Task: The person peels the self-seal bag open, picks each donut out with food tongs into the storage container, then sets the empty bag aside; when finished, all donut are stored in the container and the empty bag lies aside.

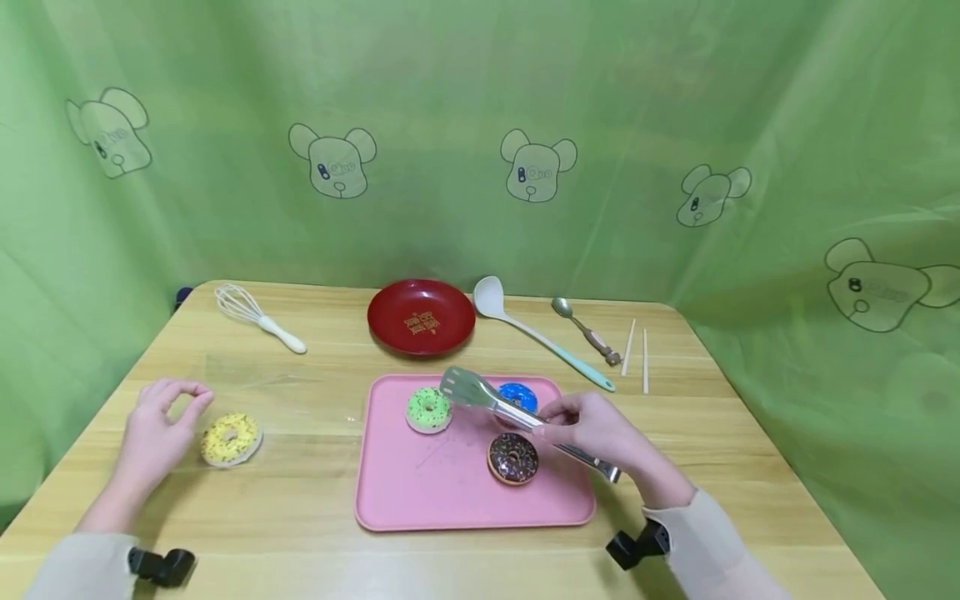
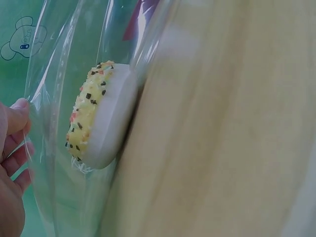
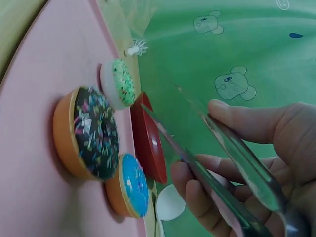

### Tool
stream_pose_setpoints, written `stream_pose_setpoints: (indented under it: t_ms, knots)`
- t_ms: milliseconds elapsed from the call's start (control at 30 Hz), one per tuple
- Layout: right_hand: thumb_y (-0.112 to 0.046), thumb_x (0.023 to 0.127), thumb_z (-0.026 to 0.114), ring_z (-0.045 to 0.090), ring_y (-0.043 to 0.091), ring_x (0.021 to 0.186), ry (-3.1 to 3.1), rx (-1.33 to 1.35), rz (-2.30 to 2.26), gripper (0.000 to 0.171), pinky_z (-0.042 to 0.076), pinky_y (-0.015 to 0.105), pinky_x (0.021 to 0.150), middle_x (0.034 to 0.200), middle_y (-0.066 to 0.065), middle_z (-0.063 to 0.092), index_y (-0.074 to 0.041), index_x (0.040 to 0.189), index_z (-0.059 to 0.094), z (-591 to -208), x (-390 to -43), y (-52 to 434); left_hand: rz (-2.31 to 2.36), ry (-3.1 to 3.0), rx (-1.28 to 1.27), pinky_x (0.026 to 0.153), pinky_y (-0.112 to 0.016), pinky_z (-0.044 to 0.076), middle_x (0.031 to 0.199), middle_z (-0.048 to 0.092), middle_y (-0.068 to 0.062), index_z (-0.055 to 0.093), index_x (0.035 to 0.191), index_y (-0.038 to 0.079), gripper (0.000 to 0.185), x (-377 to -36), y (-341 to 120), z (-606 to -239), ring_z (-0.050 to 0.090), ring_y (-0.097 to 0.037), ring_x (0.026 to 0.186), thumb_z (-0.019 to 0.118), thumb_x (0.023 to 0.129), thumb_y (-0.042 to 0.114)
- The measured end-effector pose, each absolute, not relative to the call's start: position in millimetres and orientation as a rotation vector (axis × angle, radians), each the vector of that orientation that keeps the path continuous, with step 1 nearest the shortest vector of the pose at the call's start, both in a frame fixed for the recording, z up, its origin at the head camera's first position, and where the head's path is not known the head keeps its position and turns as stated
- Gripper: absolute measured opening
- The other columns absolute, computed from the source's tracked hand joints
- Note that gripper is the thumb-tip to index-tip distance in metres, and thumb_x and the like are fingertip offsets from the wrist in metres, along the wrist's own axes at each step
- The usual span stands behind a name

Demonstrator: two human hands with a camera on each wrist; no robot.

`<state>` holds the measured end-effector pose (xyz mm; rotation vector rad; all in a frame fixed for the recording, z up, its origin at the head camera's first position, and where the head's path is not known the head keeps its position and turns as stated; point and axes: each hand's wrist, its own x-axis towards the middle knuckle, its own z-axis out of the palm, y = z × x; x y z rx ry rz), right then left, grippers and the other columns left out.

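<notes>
My left hand (image 1: 161, 425) pinches the edge of a clear plastic bag (image 2: 49, 133) at the table's left. A yellow sprinkled donut (image 1: 231, 439) lies inside that bag, beside the hand. In my right hand (image 1: 592, 429) is a pair of metal tongs (image 1: 517, 414), its arms apart with nothing between the tips. The tongs hang over a pink tray (image 1: 427, 500). On the tray sit a green donut (image 1: 429, 410), a chocolate donut (image 1: 513, 458) and a blue donut (image 1: 519, 397), which the tongs partly hide in the head view.
Along the table's back lie a white whisk (image 1: 260, 318), a red plate (image 1: 422, 317), a ladle (image 1: 536, 333), a spoon (image 1: 587, 332) and two white sticks (image 1: 637, 358). A green curtain (image 1: 435, 225) hangs behind and at both sides.
</notes>
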<state>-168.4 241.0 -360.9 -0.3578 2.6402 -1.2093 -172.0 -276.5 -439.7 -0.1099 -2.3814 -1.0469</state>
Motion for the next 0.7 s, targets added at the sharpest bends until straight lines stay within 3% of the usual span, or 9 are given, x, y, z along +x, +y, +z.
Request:
stream_pose_setpoints:
  t_ms: [200, 333, 533, 700]
  knots:
    - [-0.021, 0.077, 0.076, 0.055, 0.017, 0.070, 2.645, -0.436, -1.236, 0.030, 0.049, 0.024, 0.058, 0.077, 0.004, 0.062, -0.001, 0.098, 0.068, -360.1, -170.3, 222.2, -1.045, -2.391, -0.126, 0.085, -0.052, 0.035, 0.099, 0.055, -0.014, 0.061, 0.094, -0.003, 0.012, -174.6, -276.8, -436.2, 0.038, -0.021, 0.097, 0.060, 0.090, 0.008]
    - [-0.018, 0.077, 0.076, 0.056, 0.017, 0.068, 2.622, -0.494, -1.282, 0.029, 0.049, 0.025, 0.058, 0.076, 0.004, 0.062, 0.000, 0.098, 0.068, -362.5, -173.3, 202.7, -1.044, -2.395, -0.129, 0.085, -0.047, 0.034, 0.099, 0.055, -0.013, 0.061, 0.094, -0.002, 0.012, -175.2, -277.2, -438.0, 0.038, -0.019, 0.097, 0.060, 0.090, 0.009]
    - [-0.015, 0.075, 0.077, 0.056, 0.013, 0.066, 2.599, -0.532, -1.284, 0.023, 0.049, 0.025, 0.057, 0.072, 0.001, 0.063, -0.003, 0.093, 0.070, -372.6, -173.5, 166.4, -1.052, -2.398, -0.117, 0.086, -0.049, 0.034, 0.099, 0.055, -0.013, 0.061, 0.094, -0.002, 0.012, -171.8, -277.3, -440.6, 0.038, -0.017, 0.098, 0.060, 0.090, 0.009]
    - [-0.014, 0.076, 0.077, 0.055, 0.013, 0.066, 2.558, -0.551, -1.267, 0.023, 0.048, 0.024, 0.056, 0.073, 0.000, 0.063, -0.002, 0.094, 0.069, -379.2, -174.4, 138.0, -1.024, -2.381, -0.119, 0.084, -0.034, 0.032, 0.099, 0.055, -0.011, 0.062, 0.094, -0.001, 0.011, -172.7, -276.5, -439.4, 0.039, -0.013, 0.096, 0.061, 0.090, 0.009]
